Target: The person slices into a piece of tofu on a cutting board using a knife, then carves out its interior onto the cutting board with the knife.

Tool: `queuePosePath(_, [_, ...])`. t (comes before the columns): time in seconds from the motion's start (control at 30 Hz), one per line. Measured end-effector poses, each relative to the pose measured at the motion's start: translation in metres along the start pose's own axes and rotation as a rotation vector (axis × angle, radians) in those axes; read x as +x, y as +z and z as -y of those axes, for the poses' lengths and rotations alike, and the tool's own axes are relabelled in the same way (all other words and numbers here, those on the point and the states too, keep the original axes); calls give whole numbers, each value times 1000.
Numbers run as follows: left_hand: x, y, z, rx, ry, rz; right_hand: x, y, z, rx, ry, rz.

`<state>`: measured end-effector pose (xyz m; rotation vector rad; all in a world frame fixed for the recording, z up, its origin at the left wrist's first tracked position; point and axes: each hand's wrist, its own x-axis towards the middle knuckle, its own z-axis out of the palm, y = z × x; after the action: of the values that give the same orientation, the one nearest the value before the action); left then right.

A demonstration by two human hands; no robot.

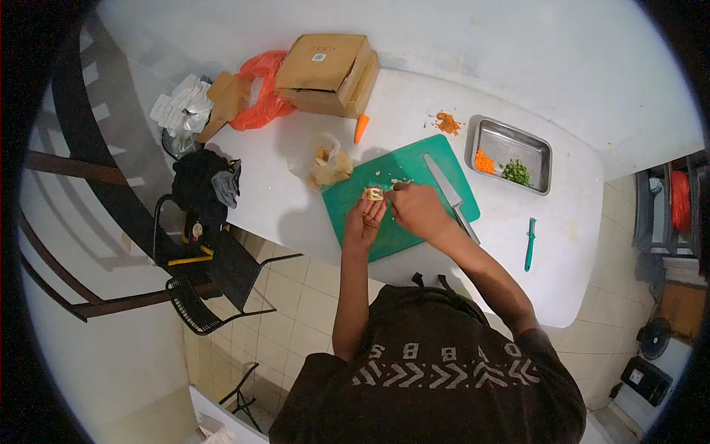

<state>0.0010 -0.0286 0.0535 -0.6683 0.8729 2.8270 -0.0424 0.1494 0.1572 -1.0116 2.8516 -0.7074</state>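
Observation:
Over the green cutting board (pixel 347 203), my left hand (pixel 362 223) holds a small cream and gold piece (pixel 374 194) with dark marks at its fingertips; its exact kind is too small to tell. My right hand (pixel 418 211) comes in from the right, fingers curled and pinching at the piece's right end. Whether anything else is in those fingers is hidden. Right of my hands a kitchen knife (pixel 444 181) lies on the board, its handle past the edge. Small pale bits (pixel 400 180) are scattered on the board near my fingers.
A clear plastic bag (pixel 329 164) with yellowish contents touches the board's left side. Behind are a carrot (pixel 361 129), cardboard box (pixel 325 70) and red bag (pixel 262 89). To the right are orange shreds (pixel 447 123), a metal tray (pixel 546 159) with chopped vegetables, and a green-handled peeler (pixel 529 244).

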Motion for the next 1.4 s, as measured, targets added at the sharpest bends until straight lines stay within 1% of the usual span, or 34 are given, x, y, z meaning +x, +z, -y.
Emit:
queuePosePath(0.03, [1,-2,0,1,0,1,1,1,0,-27,-21,8])
queuePosePath(0.1, [2,-4,0,28,31,122,2,1,2,-20,-34,4])
queuePosePath(0.13, [2,-4,-1,28,30,123,3,1,2,-14,-47,1])
queuePosePath(0.17, [1,-5,-1,54,33,73,3,0,2,-14,-47,0])
queuePosePath(0.2, [-1,-2,-2,79,37,24,4,0,2,53,-43,-10])
queuePosePath(0.23, [-4,1,-4,79,37,24,4,-1,2,121,-40,-19])
queuePosePath(0.27, [-8,4,-5,85,63,28,7,4,-5,121,-40,-20])
queuePosePath(0.33, [-10,5,-7,91,90,32,12,10,-18,416,-134,-19])
queuePosePath(0.37, [-11,6,-9,102,83,49,10,13,-23,416,-135,-18])
queuePosePath(0.43, [-11,6,-9,113,76,66,9,-4,-20,657,9,134])
queuePosePath(0.47, [-12,6,-9,125,68,53,9,-6,-20,657,10,134])
queuePosePath(0.53, [-10,2,-7,136,59,41,8,-9,-22,788,94,235])
queuePosePath(0.67, [-8,0,-7,144,56,82,6,-6,-28,728,50,207])
queuePosePath(0.73, [-10,3,-8,150,61,84,8,3,-37,712,-86,114])
queuePosePath(0.77, [-10,4,-9,136,50,62,7,7,-42,712,-88,115])
queuePosePath(0.83, [-11,6,-10,122,39,40,7,4,-43,574,-101,161])
queuePosePath(0.87, [-11,7,-11,127,32,23,7,3,-43,574,-101,162])
queuePosePath(0.93, [-10,5,-11,132,25,6,7,3,-43,490,-173,114])
queuePosePath(1.03, [-10,2,-12,126,3,26,7,-1,-43,430,-165,169])
queuePosePath(1.13, [-10,1,-12,137,3,27,7,0,-46,390,-196,168])
queuePosePath(1.23, [-11,2,-15,155,-24,50,9,-2,-49,381,-217,199])
queuePosePath(1.4, [-10,0,-17,174,-56,41,10,-4,-53,403,-255,181])
